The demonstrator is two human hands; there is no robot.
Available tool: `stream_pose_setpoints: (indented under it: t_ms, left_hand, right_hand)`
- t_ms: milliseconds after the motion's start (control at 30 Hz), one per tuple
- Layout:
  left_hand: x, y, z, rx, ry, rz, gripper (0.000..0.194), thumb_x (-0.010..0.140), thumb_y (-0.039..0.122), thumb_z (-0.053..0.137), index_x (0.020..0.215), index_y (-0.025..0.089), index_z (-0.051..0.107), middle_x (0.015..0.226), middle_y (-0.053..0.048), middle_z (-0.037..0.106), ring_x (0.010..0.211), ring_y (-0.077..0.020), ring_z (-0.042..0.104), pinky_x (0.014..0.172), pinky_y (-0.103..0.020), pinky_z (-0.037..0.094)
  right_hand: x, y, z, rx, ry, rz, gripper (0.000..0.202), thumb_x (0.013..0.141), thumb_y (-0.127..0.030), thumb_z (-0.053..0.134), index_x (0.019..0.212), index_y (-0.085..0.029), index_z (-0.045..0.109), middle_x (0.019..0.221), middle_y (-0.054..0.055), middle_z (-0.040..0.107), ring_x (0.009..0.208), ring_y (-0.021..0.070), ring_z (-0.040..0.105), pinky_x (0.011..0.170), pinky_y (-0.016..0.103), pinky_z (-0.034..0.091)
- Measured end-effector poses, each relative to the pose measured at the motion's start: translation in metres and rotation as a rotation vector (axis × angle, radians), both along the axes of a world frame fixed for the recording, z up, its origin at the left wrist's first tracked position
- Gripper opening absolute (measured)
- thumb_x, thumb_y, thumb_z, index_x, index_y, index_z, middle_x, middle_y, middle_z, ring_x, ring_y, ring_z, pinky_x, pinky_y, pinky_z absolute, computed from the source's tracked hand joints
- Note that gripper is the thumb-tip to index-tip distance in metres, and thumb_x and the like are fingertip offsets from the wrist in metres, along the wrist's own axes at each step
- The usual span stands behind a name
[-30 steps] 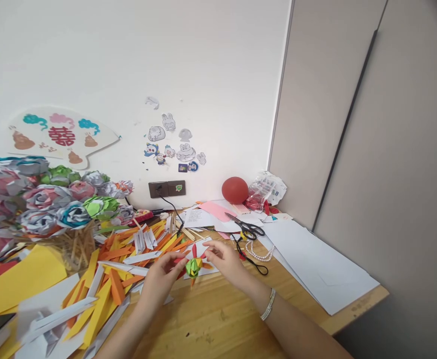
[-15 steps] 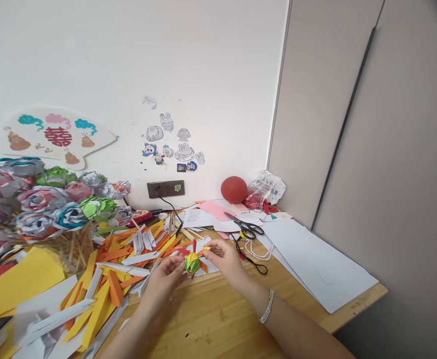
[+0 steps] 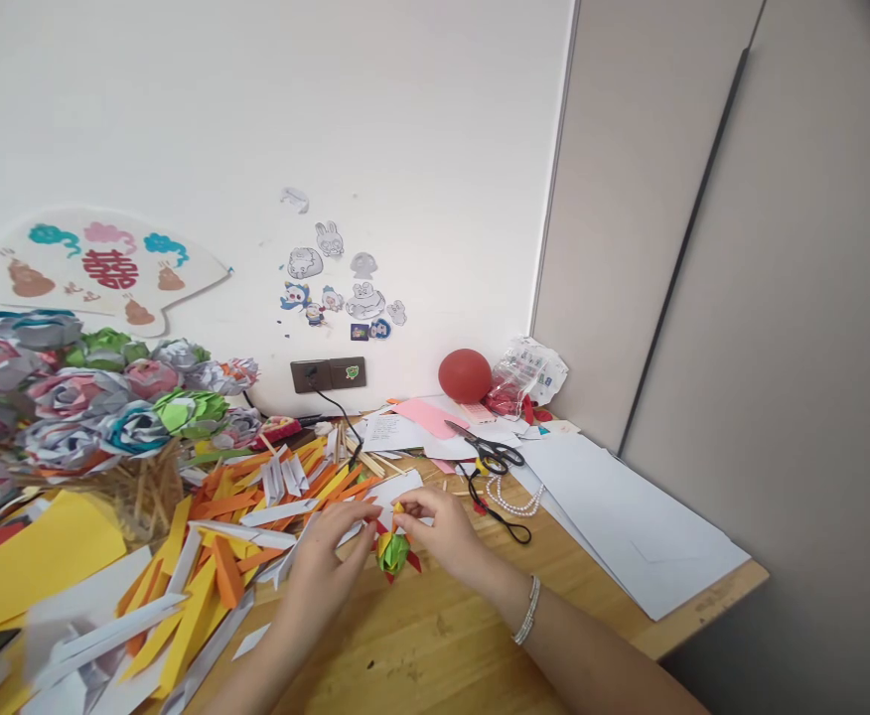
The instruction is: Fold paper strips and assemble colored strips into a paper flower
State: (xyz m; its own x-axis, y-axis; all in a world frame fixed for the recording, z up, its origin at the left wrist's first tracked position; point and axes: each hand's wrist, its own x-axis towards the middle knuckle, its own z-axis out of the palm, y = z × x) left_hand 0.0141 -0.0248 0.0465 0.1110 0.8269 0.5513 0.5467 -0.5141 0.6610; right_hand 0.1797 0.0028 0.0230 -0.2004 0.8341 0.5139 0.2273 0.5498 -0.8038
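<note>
A small folded paper flower, green and yellow with red pointed tips, hangs just above the wooden table between my hands. With thumb and forefinger, my right hand pinches a yellow-orange strip at its top. My left hand curls at the flower's left side, thumb and forefinger at a red tip; the exact contact is partly hidden. Left of my hands lies a pile of folded orange, yellow and white paper strips. A silvery bracelet circles my right wrist.
Black scissors, a pearl string and a black cord loop lie beyond my right hand. White sheets cover the table's right side. A red balloon rests by the wall. Finished paper flowers crowd the left.
The paper flower has come slightly nearer and turned, its green side now facing more to the right. My right fingers have moved to its top, and my left fingers have shifted up.
</note>
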Motion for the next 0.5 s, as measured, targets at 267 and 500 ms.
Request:
stream_pose_setpoints:
  t_ms: [267, 500]
  left_hand:
    - [0.000, 0.011, -0.008, -0.203, -0.013, -0.021, 0.015, 0.065, 0.036, 0.061, 0.067, 0.021, 0.064, 0.075, -0.004, 0.068, 0.076, -0.0242, 0.060, 0.073, -0.032, 0.043]
    - [-0.001, 0.015, -0.005, -0.312, -0.099, -0.135, 0.018, 0.063, 0.036, 0.063, 0.066, 0.018, 0.061, 0.072, -0.003, 0.065, 0.072, -0.0212, 0.059, 0.071, -0.030, 0.044]
  right_hand:
    - [-0.006, 0.003, -0.012, -0.066, 0.043, 0.082, 0.010, 0.067, -0.019, 0.062, 0.076, -0.018, 0.056, 0.074, 0.000, 0.058, 0.071, 0.0141, 0.057, 0.069, 0.028, 0.047]
    - [-0.005, 0.002, -0.013, -0.076, 0.083, 0.089, 0.009, 0.068, -0.018, 0.061, 0.075, -0.018, 0.057, 0.075, 0.000, 0.059, 0.072, 0.0144, 0.058, 0.070, 0.028, 0.047]
